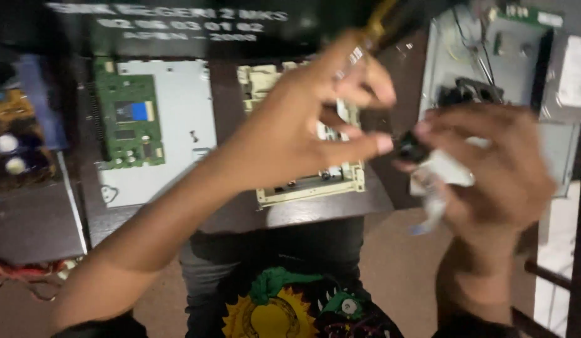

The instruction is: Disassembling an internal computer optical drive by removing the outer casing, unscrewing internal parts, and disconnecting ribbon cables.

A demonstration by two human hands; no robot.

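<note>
My left hand [315,119] is raised over the dark table, fingers curled, with a yellow-handled tool [379,22] sticking up from between them. Its thumb and forefinger pinch toward a small black part [411,147]. My right hand [491,169] grips a small white component [447,170] with that black part at its left end; a pale ribbon or strip [431,213] hangs below it. Both hands are blurred by motion and nearly touch each other.
A green circuit board [129,122] lies on a white metal plate [178,125] at the left. A cream plastic frame [315,181] sits behind my left hand. A metal chassis with wires [484,56] is at the upper right. The table edge [240,222] runs near my lap.
</note>
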